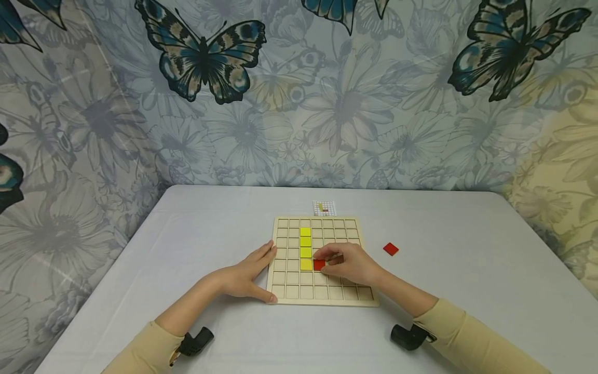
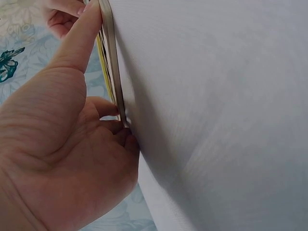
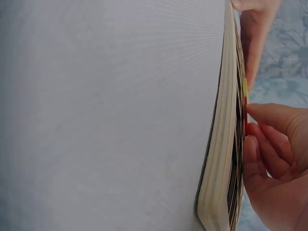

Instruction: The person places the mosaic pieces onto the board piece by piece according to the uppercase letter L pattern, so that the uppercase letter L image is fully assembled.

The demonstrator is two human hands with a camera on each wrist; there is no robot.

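A wooden grid board (image 1: 291, 293) lies on the table. Several yellow square tiles (image 1: 306, 242) form a column in its cells. Just right of the lowest yellow one is a red square tile (image 1: 319, 265), which my right hand (image 1: 348, 264) pinches at its edges between thumb and fingertips. In the right wrist view, the red tile (image 3: 246, 115) shows edge-on by the right thumb. My left hand (image 1: 245, 275) rests along the board's left side, fingers extended and the thumb at the near left corner. In the left wrist view, the left hand (image 2: 72, 144) touches the board's rim.
A small printed card (image 1: 324, 208) with a coloured grid pattern lies behind the board. One loose red tile (image 1: 391, 249) is on the white table (image 1: 467, 249) to the board's right. A wall with butterfly print (image 1: 345, 104) stands behind the table.
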